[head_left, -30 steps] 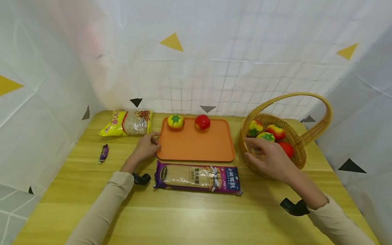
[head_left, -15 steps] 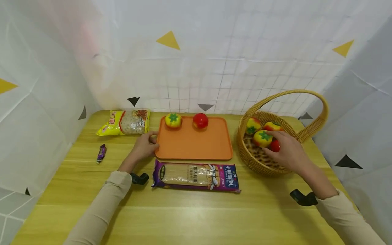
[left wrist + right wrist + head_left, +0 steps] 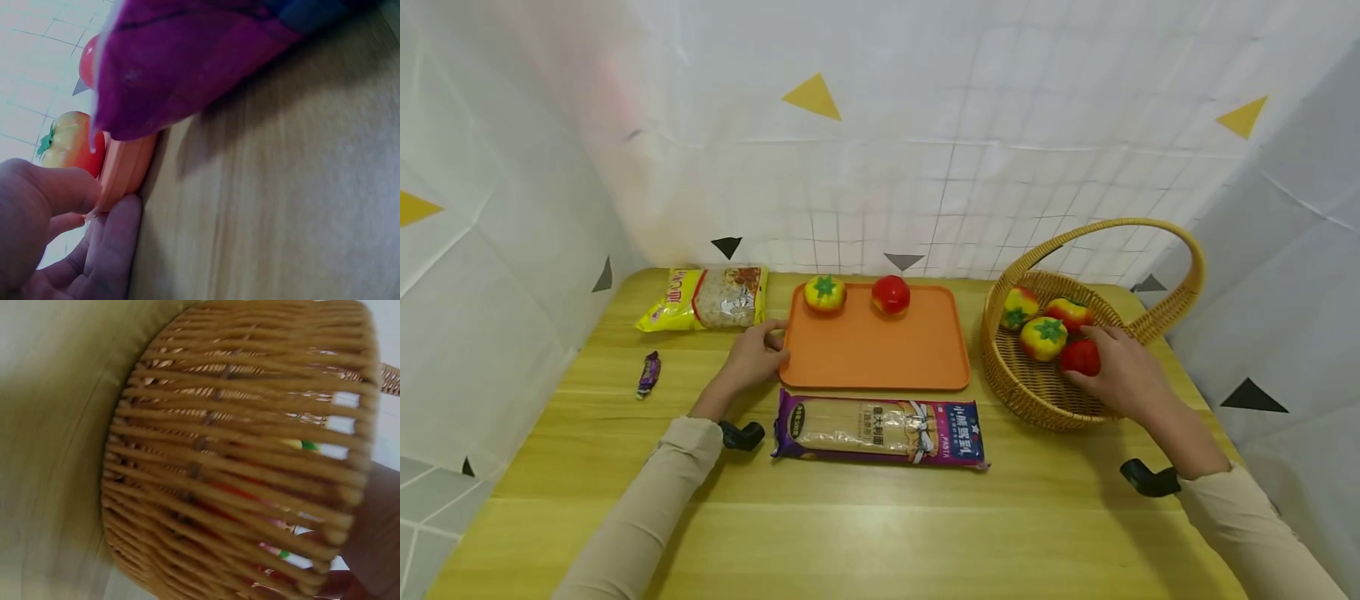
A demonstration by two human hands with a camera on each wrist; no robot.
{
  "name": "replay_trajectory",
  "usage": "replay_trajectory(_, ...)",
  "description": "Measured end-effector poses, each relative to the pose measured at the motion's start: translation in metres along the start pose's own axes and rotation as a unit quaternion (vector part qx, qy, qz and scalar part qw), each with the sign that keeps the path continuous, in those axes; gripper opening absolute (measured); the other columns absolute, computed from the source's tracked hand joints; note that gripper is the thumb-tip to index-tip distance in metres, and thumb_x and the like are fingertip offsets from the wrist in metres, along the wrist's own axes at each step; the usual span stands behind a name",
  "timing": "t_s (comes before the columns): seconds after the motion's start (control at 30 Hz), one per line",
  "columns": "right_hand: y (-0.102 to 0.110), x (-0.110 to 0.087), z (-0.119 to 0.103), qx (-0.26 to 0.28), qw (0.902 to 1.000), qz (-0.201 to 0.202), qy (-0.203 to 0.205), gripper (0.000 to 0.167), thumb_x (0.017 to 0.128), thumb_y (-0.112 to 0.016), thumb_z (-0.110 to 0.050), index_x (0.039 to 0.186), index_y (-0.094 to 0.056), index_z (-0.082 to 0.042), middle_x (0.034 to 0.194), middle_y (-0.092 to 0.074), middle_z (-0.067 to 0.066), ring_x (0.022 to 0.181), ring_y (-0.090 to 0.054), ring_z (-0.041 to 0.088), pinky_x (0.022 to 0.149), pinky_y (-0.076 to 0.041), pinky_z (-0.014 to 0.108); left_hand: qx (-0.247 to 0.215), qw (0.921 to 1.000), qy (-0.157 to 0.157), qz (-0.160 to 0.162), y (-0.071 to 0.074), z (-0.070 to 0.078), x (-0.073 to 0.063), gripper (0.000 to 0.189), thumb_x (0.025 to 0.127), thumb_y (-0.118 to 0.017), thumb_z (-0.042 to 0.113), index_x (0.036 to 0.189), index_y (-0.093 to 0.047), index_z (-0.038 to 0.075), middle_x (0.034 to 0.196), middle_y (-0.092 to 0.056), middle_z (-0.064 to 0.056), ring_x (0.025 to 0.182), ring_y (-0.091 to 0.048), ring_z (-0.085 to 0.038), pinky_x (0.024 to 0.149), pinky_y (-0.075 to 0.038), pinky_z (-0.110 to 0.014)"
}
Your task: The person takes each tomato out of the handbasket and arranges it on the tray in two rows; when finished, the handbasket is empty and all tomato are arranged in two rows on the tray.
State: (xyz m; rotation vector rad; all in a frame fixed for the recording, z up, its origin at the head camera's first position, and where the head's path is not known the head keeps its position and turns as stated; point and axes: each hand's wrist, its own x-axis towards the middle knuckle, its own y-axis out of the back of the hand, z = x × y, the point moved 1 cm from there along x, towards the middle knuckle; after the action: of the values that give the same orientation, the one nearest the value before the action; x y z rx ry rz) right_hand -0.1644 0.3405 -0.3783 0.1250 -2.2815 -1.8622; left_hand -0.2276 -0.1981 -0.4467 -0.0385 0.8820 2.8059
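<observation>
1. Head view: my left hand (image 3: 752,354) is at the nine o'clock edge of the orange tray (image 3: 880,358), its rim pinched between thumb and fingers.
2. Head view: my right hand (image 3: 1118,367) is inside the basket (image 3: 1022,396), at the tray's three o'clock; thumb and fingers are curled partway round a red tomato (image 3: 1080,359). A yellow tomato (image 3: 1043,338) lies just beside it at ten o'clock.
3. Head view: on the tray, a green-topped tomato (image 3: 825,295) sits at eleven o'clock; the pasta pack (image 3: 880,431) lies at six, outside.
4. Left wrist view: thumb above, fingers below the tray rim, gap narrow.
5. Right wrist view: woven wall obscures my fingertips; grip cannot be told here.
</observation>
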Motion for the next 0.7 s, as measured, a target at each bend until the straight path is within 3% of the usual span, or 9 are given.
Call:
replay_trajectory(0.37,-0.014,0.001,0.015,-0.005,0.9997,-0.023,-0.008,0.075,0.083,-0.080,-0.027,0.135,-0.046,0.015,0.113,-0.053,0.039,0.092,-0.057,0.054,0.074,-0.049,0.065,0.001,1.0000,-0.003,0.000,0.000,0.001,-0.001,0.057,0.092,-0.064,0.005,0.146,-0.049,0.005,0.103,-0.062,-0.018,0.082,-0.064,-0.028,0.060,-0.058,-0.034)
replay_trajectory(0.7,-0.014,-0.001,0.015,0.005,0.9999,-0.012,-0.003,0.072,0.083,-0.080,-0.027,0.134,-0.049,0.013,0.114,-0.055,0.039,0.097,-0.057,0.054,0.077,-0.049,0.066,0.018,0.9998,-0.008,0.003,0.000,0.000,0.000,0.056,0.092,-0.064,0.006,0.146,-0.049,0.005,0.103,-0.064,-0.016,0.085,-0.063,-0.027,0.064,-0.056,-0.033)
